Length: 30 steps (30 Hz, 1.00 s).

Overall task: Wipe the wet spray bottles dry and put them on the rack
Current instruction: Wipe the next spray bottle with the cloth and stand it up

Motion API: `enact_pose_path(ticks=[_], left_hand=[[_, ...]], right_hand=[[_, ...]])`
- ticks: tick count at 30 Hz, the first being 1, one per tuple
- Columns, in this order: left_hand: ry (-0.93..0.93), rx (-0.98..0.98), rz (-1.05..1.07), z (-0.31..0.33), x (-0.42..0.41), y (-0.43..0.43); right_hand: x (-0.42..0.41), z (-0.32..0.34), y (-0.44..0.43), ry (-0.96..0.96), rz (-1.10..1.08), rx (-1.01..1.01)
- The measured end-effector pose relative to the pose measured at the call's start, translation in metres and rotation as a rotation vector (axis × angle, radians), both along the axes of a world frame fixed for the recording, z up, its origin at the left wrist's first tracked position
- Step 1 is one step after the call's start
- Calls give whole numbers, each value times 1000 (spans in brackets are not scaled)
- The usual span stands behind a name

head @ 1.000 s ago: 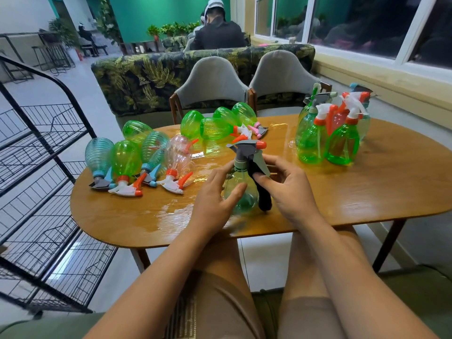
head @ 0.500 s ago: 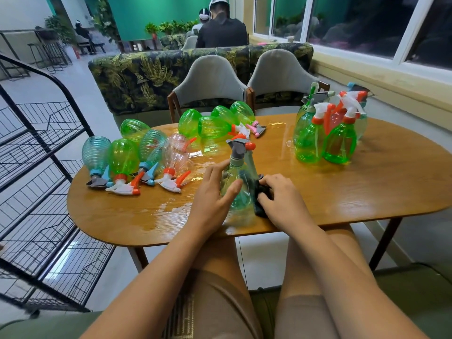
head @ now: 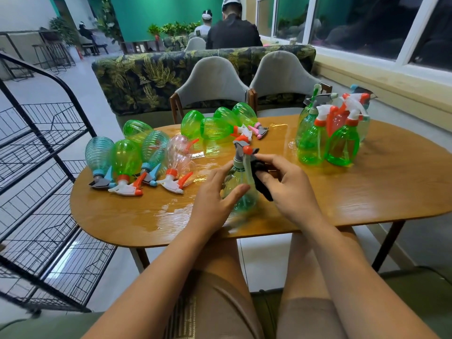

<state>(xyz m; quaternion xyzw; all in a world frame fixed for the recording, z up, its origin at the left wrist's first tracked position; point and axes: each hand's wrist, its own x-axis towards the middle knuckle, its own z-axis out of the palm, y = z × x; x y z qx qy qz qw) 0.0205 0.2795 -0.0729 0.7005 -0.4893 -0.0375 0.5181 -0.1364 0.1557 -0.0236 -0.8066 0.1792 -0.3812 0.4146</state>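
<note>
Single head-worn view.
Looks forward and down, close above left hand (head: 215,196) and right hand (head: 286,189); rack (head: 36,167) beyond the left hand.

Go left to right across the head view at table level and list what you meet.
Black wire rack → row of lying bottles → left hand → held bottle, upright in its grip → dark cloth → right hand, pinching that cloth → cluster of upright bottles.

About fifteen spray bottles (head: 126,155), two chairs (head: 212,79), one cloth (head: 263,185), one rack (head: 36,129).
</note>
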Motion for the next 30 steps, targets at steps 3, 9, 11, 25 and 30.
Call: enact_pose_path(ticks=[3,9,11,25,30], left_hand=[[-9,6,-13,2,-2,1],[18,16,-33,2,-4,0],[18,6,-41,0,-4,-1],[52,-3,-22,-2,-1,-2],[-4,-6,8,-3,1,-5]], right_hand=[[0,1,-1,-17,0,-46],[-2,-15,1,64,-146,-156],[-2,-20,0,114,-170,-162],[0,-34,-1,415,-177,-104],[-3,-17,2,355,-187,-104]])
